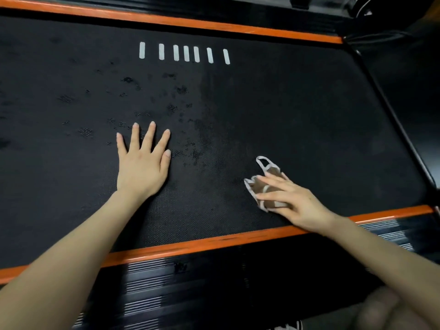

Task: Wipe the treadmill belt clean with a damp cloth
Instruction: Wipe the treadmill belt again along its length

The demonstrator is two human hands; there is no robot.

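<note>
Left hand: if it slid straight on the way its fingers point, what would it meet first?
The dark speckles on the belt just ahead of the left hand; beyond them, probably the white bars.

Dim, mostly black all round. At 6 o'clock, ribbed foot rail (147, 279) edged by near orange strip (202, 244). At 12 o'clock, far orange strip (190, 23). At 2 o'clock, glossy black frame (409, 75) catching faint light.
</note>
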